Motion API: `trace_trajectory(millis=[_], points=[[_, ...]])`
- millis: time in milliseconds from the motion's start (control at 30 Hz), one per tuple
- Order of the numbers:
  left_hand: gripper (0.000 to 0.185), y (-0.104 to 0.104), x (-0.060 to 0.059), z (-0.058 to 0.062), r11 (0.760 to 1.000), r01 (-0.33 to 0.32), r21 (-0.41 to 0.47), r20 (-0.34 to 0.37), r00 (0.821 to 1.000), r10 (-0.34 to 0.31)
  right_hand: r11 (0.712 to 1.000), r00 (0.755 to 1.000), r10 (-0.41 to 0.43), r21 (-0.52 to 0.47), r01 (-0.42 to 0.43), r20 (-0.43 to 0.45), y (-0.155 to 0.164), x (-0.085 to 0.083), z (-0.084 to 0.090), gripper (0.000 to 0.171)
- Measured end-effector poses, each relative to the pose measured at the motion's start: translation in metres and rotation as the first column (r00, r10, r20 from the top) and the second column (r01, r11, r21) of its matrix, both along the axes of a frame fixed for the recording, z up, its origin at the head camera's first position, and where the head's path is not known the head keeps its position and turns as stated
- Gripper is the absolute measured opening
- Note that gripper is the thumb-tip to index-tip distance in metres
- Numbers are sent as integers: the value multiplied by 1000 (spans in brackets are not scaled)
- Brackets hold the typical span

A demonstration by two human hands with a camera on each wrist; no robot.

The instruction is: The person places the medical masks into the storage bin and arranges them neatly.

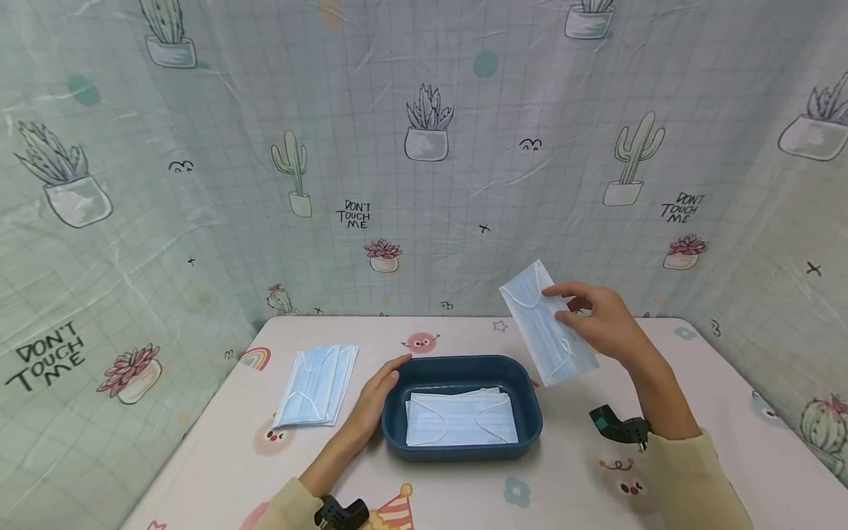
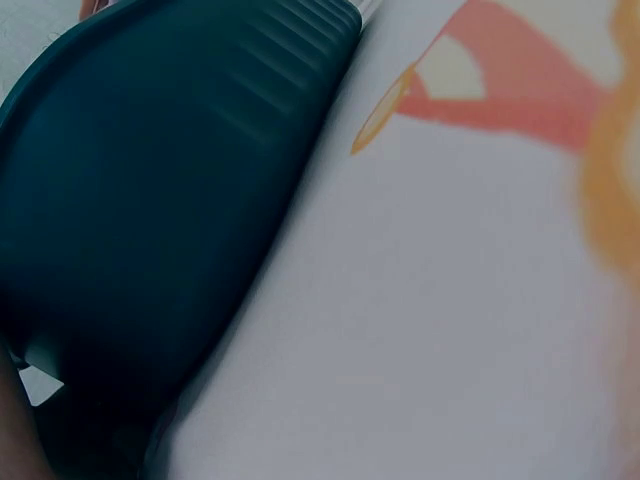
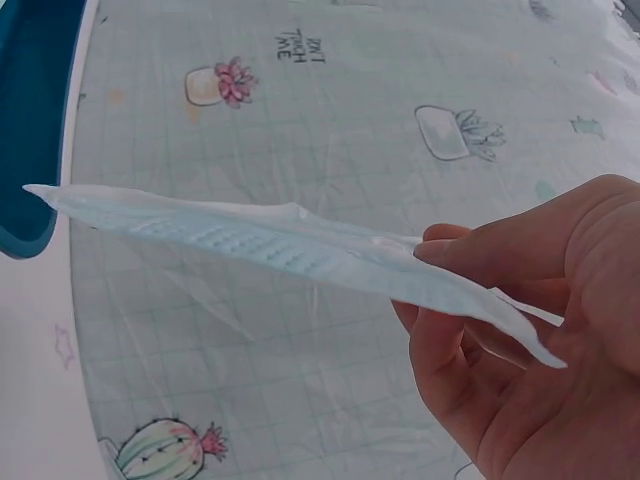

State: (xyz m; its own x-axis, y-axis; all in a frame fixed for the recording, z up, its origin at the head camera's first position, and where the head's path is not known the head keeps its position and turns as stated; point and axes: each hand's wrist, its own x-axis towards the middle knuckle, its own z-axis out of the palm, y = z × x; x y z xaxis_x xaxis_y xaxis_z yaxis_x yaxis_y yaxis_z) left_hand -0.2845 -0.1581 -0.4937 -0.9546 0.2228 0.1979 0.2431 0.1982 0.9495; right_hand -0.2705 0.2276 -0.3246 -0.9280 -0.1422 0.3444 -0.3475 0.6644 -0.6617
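My right hand (image 1: 599, 320) pinches a light blue pleated face mask (image 1: 546, 324) with white ear loops, raised and tilted above the table, right of a dark blue bin. From the right wrist view, the mask (image 3: 250, 235) shows edge-on between thumb and fingers. The bin (image 1: 464, 454) holds several blue masks (image 1: 460, 419) lying flat inside. Against the bin's left side and rim rests my left hand (image 1: 371, 401), its fingers stretched forward. The left wrist view has the bin's outer wall (image 2: 150, 190) up close, with only a little of the hand at the edge.
A slightly fanned stack of blue masks (image 1: 314, 386) lies on the table left of the bin. The white patterned tabletop (image 1: 477, 504) ends at the back against a cactus-print curtain (image 1: 424, 184), which also runs along both sides.
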Motion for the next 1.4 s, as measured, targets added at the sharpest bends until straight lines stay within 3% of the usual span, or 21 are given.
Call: trace_trajectory(millis=[700,933,1200,1400], points=[[43,1,-1,-1,1000,10,11,-3,1000,-10,993,985,117,13,-117,-128,-19,14,13,36],[43,-1,0,-1,1000,-8,10,0,1000,8,986,979,168,42,-164,-119,-35,10,21,35],[43,-1,0,-1,1000,-3,4,-4,1000,3,957,959,267,147,-252,-94,-59,-2,27,35],[43,0,0,1,1000,1,-4,-2,1000,-1,913,924,381,177,-368,-44,-75,-10,31,35]])
